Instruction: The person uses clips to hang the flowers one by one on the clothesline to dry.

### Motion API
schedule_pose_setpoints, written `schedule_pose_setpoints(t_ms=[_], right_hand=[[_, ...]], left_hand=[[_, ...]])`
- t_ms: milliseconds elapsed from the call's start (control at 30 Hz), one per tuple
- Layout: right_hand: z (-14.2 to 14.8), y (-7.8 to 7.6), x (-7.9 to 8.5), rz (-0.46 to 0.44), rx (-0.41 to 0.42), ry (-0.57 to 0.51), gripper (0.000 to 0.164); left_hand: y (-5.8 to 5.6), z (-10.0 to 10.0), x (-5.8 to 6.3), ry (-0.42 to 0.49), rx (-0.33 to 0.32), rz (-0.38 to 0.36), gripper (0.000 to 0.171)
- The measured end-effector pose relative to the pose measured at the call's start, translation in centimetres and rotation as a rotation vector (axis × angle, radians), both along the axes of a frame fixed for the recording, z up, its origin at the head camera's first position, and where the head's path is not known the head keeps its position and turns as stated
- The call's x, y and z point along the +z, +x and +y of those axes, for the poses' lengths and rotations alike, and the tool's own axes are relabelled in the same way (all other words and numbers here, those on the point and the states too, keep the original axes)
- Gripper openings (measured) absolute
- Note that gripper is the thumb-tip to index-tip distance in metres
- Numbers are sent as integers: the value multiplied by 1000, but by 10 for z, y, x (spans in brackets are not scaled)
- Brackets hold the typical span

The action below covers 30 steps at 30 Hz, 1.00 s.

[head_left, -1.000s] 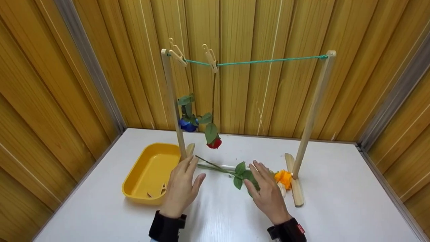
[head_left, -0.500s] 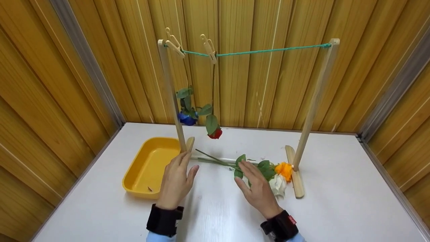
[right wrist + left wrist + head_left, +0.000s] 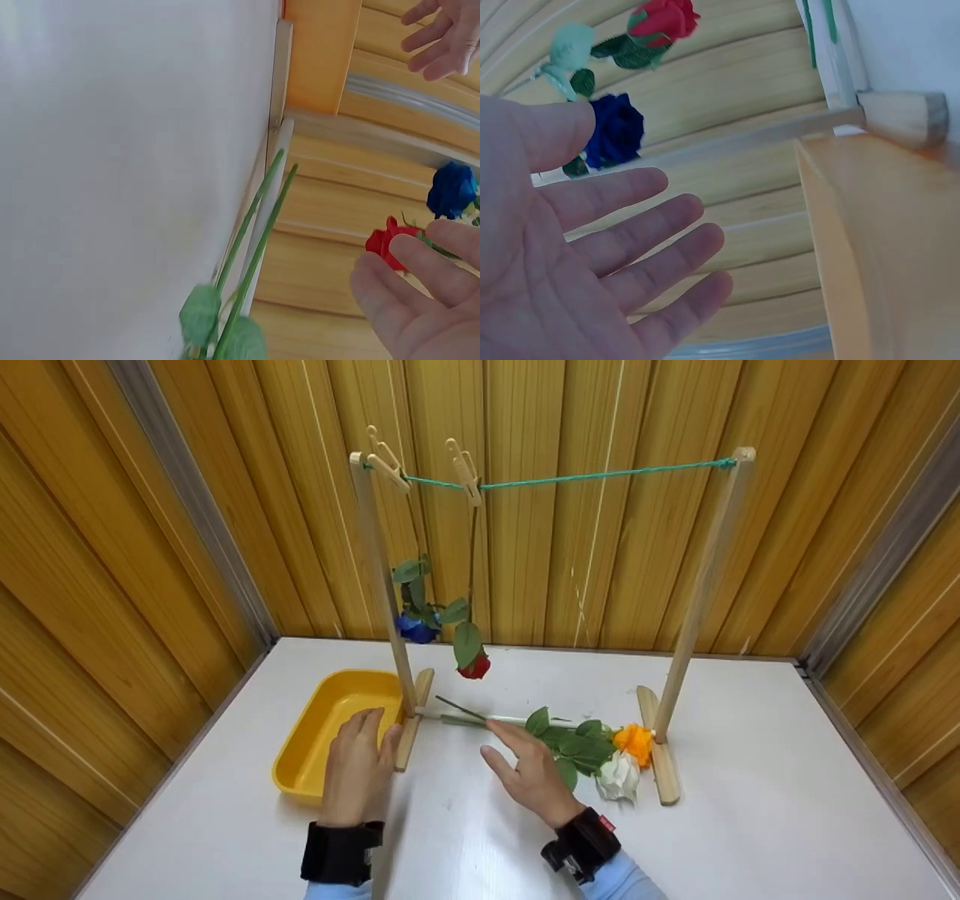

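My left hand (image 3: 355,772) hovers at the near right side of a yellow tray (image 3: 301,741), fingers extended and holding nothing; it hides part of the tray. My right hand (image 3: 531,774), also holding nothing, is above the table near the stems and leaves (image 3: 581,748) of two loose artificial roses. Their heads, one orange (image 3: 634,742) and one white (image 3: 619,778), lie to its right. A blue rose (image 3: 417,628) and a red rose (image 3: 474,666) hang head-down from clothespins (image 3: 466,478) on a green cord (image 3: 585,477). The left wrist view shows the left palm and spread fingers (image 3: 664,247).
The cord runs between a left wooden post (image 3: 381,577) and a right wooden post (image 3: 701,600). Wooden feet (image 3: 664,772) and a white bar (image 3: 431,712) along the white table (image 3: 765,780) form the base. Wood-patterned panels (image 3: 525,570) enclose the back and sides.
Both hands have moved left, the left one over the tray's side and the right one off the flower heads, uncovering the white rose. The head view has shifted slightly.
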State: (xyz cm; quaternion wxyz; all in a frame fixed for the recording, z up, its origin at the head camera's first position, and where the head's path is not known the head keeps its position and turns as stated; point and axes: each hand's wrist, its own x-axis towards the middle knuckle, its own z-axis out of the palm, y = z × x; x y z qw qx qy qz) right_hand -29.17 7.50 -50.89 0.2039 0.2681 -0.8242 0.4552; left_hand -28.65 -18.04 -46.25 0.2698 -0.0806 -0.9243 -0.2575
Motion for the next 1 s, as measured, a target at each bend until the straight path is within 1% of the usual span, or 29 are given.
schedule_pose_setpoints(t_ms=[133,233,367,533,633,733,900,1000], right_hand=[[-12,-7,8,-57,72,32,43],[-20,-13,13,-91,115,45,41],[-34,-23,17,-142,183,43,38],[-59,-33,15,-204,260,48,36],[-71,-36,12,-218,278,53,35],[-80,-36,8,-226,283,60,34],[-90,-36,1,-257,269,84,33],[-95,-38,-3,-280,266,92,34]], left_hand=[[-1,-11,-3,22,31,-81,38],[-3,-18,-8,16,45,-135,38],[-4,-25,-17,-43,62,-202,36],[-3,-33,-26,-116,72,-252,29],[-4,-35,-28,-131,66,-276,26],[-6,-36,-29,-131,56,-316,26],[-9,-37,-29,-118,43,-393,20],[-11,-38,-28,-115,40,-425,21]])
